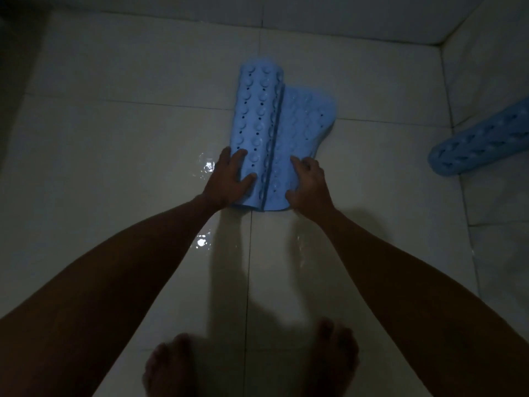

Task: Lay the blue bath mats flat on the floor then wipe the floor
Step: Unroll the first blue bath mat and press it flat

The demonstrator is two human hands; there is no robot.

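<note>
The half-unrolled blue mat (274, 133) lay mid-floor (114, 138), its long axis running away from the person. The left hand (229, 179) pressed open-palmed on the roll; the right hand (310, 184), fingers spread, pinned the flattened part. A second rolled mat (481, 144) waited near the right wall.

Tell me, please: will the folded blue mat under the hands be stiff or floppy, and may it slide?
The folded mat probably flops: its left half curls over softly. The floor looks wet, so it may slide until its suction cups grip.
</note>
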